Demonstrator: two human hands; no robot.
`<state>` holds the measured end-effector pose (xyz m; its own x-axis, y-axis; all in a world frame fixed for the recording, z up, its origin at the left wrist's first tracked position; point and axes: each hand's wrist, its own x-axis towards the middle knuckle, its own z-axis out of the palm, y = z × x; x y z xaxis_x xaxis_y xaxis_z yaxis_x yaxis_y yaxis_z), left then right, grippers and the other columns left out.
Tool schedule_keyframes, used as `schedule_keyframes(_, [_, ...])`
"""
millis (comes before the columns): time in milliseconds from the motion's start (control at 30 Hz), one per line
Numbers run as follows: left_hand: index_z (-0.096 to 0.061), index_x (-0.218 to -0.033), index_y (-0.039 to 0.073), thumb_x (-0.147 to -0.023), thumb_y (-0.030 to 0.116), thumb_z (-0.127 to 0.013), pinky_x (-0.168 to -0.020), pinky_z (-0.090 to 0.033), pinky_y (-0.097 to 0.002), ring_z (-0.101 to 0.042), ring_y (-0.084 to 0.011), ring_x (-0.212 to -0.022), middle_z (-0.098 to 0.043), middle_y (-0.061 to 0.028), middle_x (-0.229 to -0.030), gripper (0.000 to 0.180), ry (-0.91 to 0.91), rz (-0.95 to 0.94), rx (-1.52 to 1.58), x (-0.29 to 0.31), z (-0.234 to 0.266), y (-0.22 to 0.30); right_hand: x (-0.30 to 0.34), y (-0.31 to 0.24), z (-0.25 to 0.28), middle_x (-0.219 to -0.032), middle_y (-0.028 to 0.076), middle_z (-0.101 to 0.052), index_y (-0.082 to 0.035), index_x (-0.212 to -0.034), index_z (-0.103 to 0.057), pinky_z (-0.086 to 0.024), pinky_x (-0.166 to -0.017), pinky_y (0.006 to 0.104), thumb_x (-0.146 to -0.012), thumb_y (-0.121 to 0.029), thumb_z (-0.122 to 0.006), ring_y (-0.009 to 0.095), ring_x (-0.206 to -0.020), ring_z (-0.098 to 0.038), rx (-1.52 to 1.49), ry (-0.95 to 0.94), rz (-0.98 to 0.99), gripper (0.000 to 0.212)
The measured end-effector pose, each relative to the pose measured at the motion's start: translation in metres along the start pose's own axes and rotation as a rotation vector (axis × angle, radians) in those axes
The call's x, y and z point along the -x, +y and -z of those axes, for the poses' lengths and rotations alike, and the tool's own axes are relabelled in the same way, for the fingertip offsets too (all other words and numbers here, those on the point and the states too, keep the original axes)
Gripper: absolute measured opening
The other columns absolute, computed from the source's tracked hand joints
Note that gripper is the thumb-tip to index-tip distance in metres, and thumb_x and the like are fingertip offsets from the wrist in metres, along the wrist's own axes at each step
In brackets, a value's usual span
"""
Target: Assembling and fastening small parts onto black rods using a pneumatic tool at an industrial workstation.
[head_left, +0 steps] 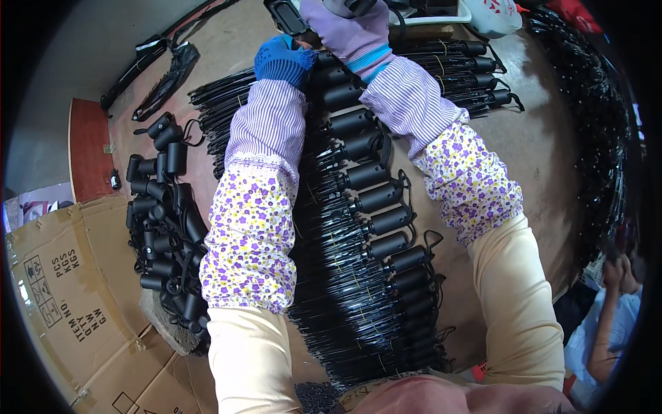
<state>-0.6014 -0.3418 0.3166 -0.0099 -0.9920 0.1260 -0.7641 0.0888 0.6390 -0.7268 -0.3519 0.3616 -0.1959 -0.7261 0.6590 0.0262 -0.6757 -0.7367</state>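
At the far edge of the table, my left hand [284, 61] in a blue glove has its fingers curled together; what is in them is hidden. It is beside a black, open-topped block [286, 17]. Just right of it, my right hand [355, 34] in a lilac glove is closed at the top edge, by a grey rounded part [345, 7] that is cut off. Beneath my arms lies a long row of black umbrella frames [345, 234], their thin ribs to the left. Their cylindrical handles [378, 196] with wrist straps point right.
Loose black handles [162, 241] are heaped on the left, near a cardboard box [83, 297]. More umbrella frames [476, 65] lie at the far right. A dark mass of ribs [586, 138] lines the right edge. Another person's arm [607, 317] shows at lower right.
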Motion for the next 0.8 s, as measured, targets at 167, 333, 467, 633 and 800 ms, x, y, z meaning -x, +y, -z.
schedule_keyframes(167, [-0.071, -0.078, 0.007, -0.080, 0.028, -0.069, -0.064, -0.051, -0.0296, -0.062, -0.0203, -0.063, -0.067, -0.0098, -0.070, 0.021, 0.033, 0.005, 0.011, -0.003, -0.010, 0.012, -0.005, -0.009, 0.013, -0.090, 0.006, -0.070, -0.005, -0.097, -0.065, -0.050, -0.071, 0.0244, -0.076, -0.003, -0.068, 0.018, -0.080, -0.066, 0.202, -0.013, 0.005, 0.022])
schedule_keyframes(333, [-0.070, -0.076, 0.007, -0.081, 0.031, -0.068, -0.064, -0.050, -0.0301, -0.060, -0.0203, -0.061, -0.066, -0.0096, -0.067, 0.024, 0.049, 0.026, -0.034, 0.002, -0.005, 0.021, -0.003, -0.012, 0.011, -0.091, 0.005, -0.070, -0.004, -0.100, -0.064, -0.050, -0.071, 0.0241, -0.076, -0.003, -0.068, 0.018, -0.080, -0.066, 0.240, -0.046, -0.096, 0.024])
schedule_keyframes(467, [-0.075, -0.087, 0.010, -0.082, 0.034, -0.066, -0.071, -0.054, -0.0331, -0.066, -0.0230, -0.070, -0.071, -0.0103, -0.079, 0.026, 0.010, 0.031, -0.065, -0.010, -0.013, 0.020, -0.003, -0.013, 0.016, -0.092, 0.004, -0.070, -0.004, -0.101, -0.064, -0.051, -0.072, 0.0240, -0.076, -0.003, -0.068, 0.017, -0.080, -0.066, 0.040, 0.025, -0.060, 0.025])
schedule_keyframes(633, [-0.077, -0.091, 0.011, -0.082, 0.037, -0.065, -0.071, -0.055, -0.0336, -0.068, -0.0234, -0.072, -0.072, -0.0107, -0.082, 0.029, -0.041, 0.039, -0.107, -0.010, -0.007, 0.025, -0.008, -0.009, 0.014, -0.095, 0.004, -0.071, -0.004, -0.104, -0.064, -0.051, -0.074, 0.0237, -0.076, -0.002, -0.068, 0.016, -0.082, -0.066, 0.133, -0.098, -0.004, 0.028])
schedule_keyframes(800, [-0.076, -0.088, 0.011, -0.083, 0.038, -0.065, -0.068, -0.055, -0.0328, -0.067, -0.0225, -0.070, -0.071, -0.0103, -0.078, 0.030, 0.002, 0.043, -0.110, -0.012, -0.010, 0.035, -0.019, 0.006, 0.024, -0.097, 0.005, -0.071, -0.003, -0.106, -0.064, -0.051, -0.075, 0.0230, -0.076, -0.001, -0.069, 0.015, -0.084, -0.066, -0.052, -0.166, 0.005, 0.031])
